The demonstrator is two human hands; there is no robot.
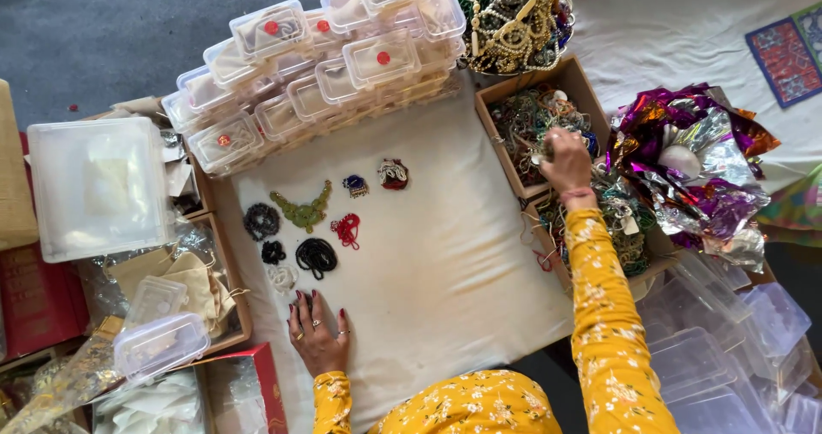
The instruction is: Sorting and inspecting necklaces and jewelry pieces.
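My left hand [318, 335] lies flat, fingers spread, on a cream cloth [445, 263], just below a coiled black bead necklace [316, 255] and a small white one [282, 276]. Several more bead pieces lie above: a green bib necklace [302, 211], a red one [346, 229], dark coils [261, 221]. My right hand [565, 160], in a yellow floral sleeve, reaches into a cardboard box [501, 134] full of tangled bead jewellery [531, 117]. Its fingers are closed among the beads.
Stacked clear plastic boxes with red dots [342, 66] stand behind the cloth. A bowl of pearl necklaces [512, 19] sits at the top. Crumpled foil wrap [693, 160] lies right, empty clear boxes [728, 357] lower right, a white tub [96, 186] left.
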